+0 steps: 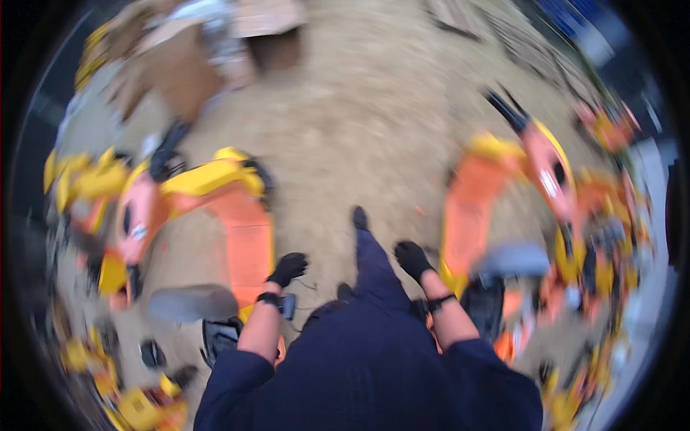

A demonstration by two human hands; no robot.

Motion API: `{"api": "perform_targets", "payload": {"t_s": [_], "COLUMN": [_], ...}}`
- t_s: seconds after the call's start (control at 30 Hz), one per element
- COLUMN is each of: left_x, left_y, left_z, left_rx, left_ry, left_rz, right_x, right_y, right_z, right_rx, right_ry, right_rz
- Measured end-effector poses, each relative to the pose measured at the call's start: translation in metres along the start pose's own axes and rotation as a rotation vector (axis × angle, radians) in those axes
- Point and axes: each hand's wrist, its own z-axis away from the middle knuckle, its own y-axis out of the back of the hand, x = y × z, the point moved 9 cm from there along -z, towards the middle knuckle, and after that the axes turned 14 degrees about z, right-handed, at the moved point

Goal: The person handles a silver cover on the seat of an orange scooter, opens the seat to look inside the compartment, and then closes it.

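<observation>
I stand between two orange-and-yellow scooter-like vehicles, each with a dark grip at the front and a grey seat. My left hand (289, 269), in a black glove, is in the air beside the left vehicle (249, 241). Its fingers look curled, with nothing visible in them. A black band and a small grey device (288, 307) sit at that wrist, and a thin cable hangs near it. My right hand (412, 260), also black-gloved, hangs near the right vehicle (471, 208), its fingers curled and no object showing. Motion blur softens the details.
One dark shoe (360, 218) is forward on the tan floor (359, 108). Cardboard boxes (183, 72) are piled at the far left. Flat brown pieces (535, 50) lie at the far right. More yellow and orange vehicles (611, 230) crowd both sides.
</observation>
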Motion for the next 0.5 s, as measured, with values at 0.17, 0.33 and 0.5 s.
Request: {"api": "perform_targets", "payload": {"t_s": [0.17,0.33,0.5], "left_x": [0.111,0.249,0.31], "left_y": [-0.088,-0.183,-0.187], "left_z": [-0.103,-0.171,-0.232], "left_rx": [-0.174,-0.3,-0.082], "left_ry": [-0.065,-0.329,0.2], "left_rz": [0.357,0.145,0.399], "right_x": [-0.039,-0.164,-0.196], "right_y": [-0.009,0.031,0.077], "right_z": [-0.093,-0.185,-0.272], "right_rx": [-0.343,-0.822,-0.989], "right_ry": [-0.35,-0.23,-0.284], "right_rz": [-0.802,-1.276,-1.187]}}
